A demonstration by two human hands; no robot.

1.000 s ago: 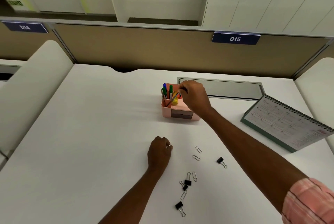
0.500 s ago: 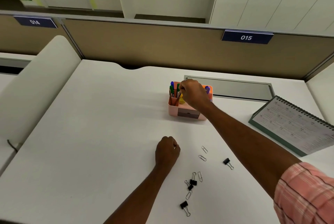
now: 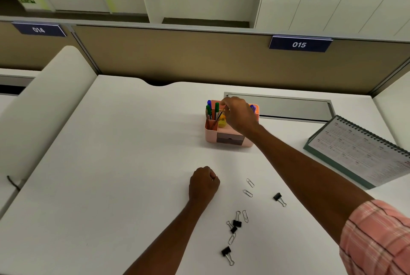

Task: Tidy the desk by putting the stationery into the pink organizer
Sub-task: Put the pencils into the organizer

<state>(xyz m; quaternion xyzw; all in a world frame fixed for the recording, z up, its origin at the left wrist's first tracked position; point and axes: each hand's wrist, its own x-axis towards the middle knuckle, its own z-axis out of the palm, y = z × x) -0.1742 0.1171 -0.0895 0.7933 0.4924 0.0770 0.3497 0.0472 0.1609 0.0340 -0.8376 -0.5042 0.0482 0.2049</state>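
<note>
The pink organizer (image 3: 230,140) stands mid-desk with green pens (image 3: 216,108), a blue pen (image 3: 209,104) and a yellow object (image 3: 222,123) in its compartments. My right hand (image 3: 240,116) hovers over it, fingertips pinched on the top of a thin pencil (image 3: 218,119) that slants down into the front-left compartment. My left hand (image 3: 204,183) rests on the desk as a closed fist; I cannot tell if anything is inside. Loose paper clips (image 3: 250,182) and black binder clips (image 3: 279,197) lie scattered to the right of and below the fist.
A spiral desk calendar (image 3: 359,152) lies at the right edge. A grey cable flap (image 3: 288,107) sits in the desk behind the organizer. A tan partition (image 3: 177,57) closes off the back, and a white rounded divider (image 3: 44,101) rises on the left.
My right hand stays over the organizer, with the pencil now pointing lower into the front-left compartment. The left fist has not moved on the desk. The view has shifted slightly.
</note>
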